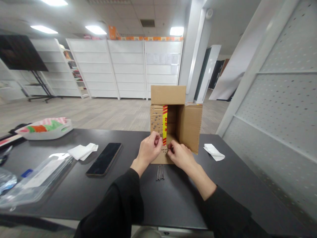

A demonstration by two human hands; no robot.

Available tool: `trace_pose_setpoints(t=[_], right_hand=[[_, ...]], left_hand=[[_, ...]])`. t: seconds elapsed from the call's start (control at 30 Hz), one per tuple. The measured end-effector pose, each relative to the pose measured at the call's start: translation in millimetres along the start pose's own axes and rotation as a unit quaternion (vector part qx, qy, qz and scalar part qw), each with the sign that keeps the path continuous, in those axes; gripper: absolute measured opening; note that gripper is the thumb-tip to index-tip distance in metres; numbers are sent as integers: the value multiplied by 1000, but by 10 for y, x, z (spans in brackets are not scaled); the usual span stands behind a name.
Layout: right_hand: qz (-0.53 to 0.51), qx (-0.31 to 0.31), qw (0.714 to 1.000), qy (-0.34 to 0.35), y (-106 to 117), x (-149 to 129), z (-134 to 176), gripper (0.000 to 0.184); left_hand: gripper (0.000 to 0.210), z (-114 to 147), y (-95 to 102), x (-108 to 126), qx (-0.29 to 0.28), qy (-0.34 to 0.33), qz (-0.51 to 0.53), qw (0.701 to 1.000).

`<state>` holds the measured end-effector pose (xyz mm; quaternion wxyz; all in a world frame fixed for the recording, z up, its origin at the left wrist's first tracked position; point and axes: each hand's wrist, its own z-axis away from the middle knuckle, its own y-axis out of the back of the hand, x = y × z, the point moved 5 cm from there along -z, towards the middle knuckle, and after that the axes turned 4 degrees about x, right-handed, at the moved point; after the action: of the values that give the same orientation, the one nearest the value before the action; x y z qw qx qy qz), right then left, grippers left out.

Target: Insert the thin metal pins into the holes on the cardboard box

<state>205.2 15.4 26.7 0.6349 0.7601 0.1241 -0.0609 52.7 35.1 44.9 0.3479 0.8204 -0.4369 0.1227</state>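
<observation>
A cardboard box (pixel 192 127) stands with its opening towards me, flaps spread. On its left flap (pixel 156 114) are several grey round heads, like nail heads, beside a yellow and red tape strip (pixel 164 124). My left hand (pixel 150 147) is closed in a pinch at the lower part of that flap; whatever its fingertips hold is hidden. Lower right of it, my right hand (pixel 182 154) has its fingers curled together by the box opening, their contents too small to make out. Between the hands, the lower flap (pixel 162 159) shows small dark holes. Several metal nails (pixel 160 172) lie side by side just in front.
On the dark table (pixel 173 205), a phone (pixel 104 159), a crumpled tissue (pixel 83 151) and a clear plastic case (pixel 37 181) lie left. Farther left is a white basket (pixel 49 130) with colourful cloth. Another tissue (pixel 214 152) lies right, near a perforated panel (pixel 279 109).
</observation>
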Motion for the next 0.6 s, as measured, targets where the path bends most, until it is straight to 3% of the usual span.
trace_pose_setpoints(t=[0.13,0.27,0.47,0.6], right_hand=[[2,1,1000,-2,16,-11,7,16],[10,5,1000,-12,31,-31,10,15],[29,3,999,-22,27,-94,11,16],[37,11,999,-26,32,-121,8,18]], left_hand=[[12,-30,146,-241,88,71,68,991],[14,-32,218,-525,184,158,165,956],[17,57,56,-710,195,256,238,916],[17,116,-72,-683,164,256,238,922]])
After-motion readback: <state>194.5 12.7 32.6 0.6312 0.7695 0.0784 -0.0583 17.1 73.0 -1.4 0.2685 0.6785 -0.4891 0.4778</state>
